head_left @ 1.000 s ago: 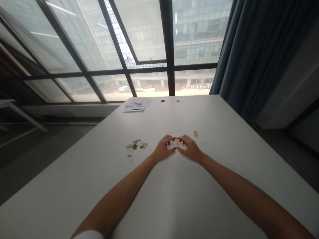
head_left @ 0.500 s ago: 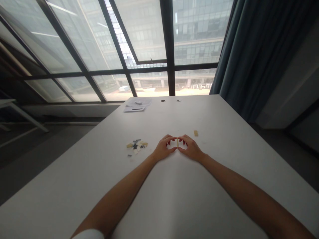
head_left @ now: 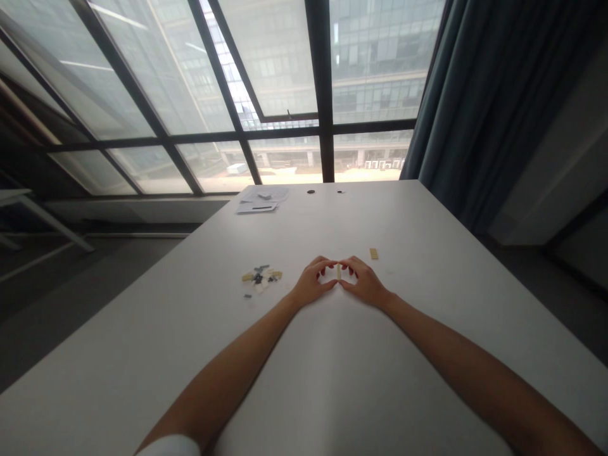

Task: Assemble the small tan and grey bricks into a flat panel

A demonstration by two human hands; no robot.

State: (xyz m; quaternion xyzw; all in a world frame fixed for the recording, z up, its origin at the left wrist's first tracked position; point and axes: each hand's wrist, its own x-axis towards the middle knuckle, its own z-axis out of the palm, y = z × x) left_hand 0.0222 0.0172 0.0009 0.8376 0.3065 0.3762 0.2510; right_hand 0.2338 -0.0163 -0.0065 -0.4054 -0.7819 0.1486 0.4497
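Between my two hands, at the middle of the white table (head_left: 304, 354), is a narrow pale yellow piece (head_left: 339, 272). My left hand (head_left: 314, 280) grips it from the left with thumb and fingertips. From the right, my right hand (head_left: 363, 282) pinches the same piece, and the fingertips of both hands meet at its ends. A pile of small yellow, white and dark grey pieces (head_left: 259, 278) lies to the left of my left hand. Beyond my right hand rests a flat yellow block (head_left: 373, 254).
Papers (head_left: 259, 199) with a dark strip and a small light object lie at the table's far left corner. Two small round dark spots (head_left: 310, 191) sit near the far edge. Windows stand behind the table, with a dark blue curtain (head_left: 456, 107) at the right.
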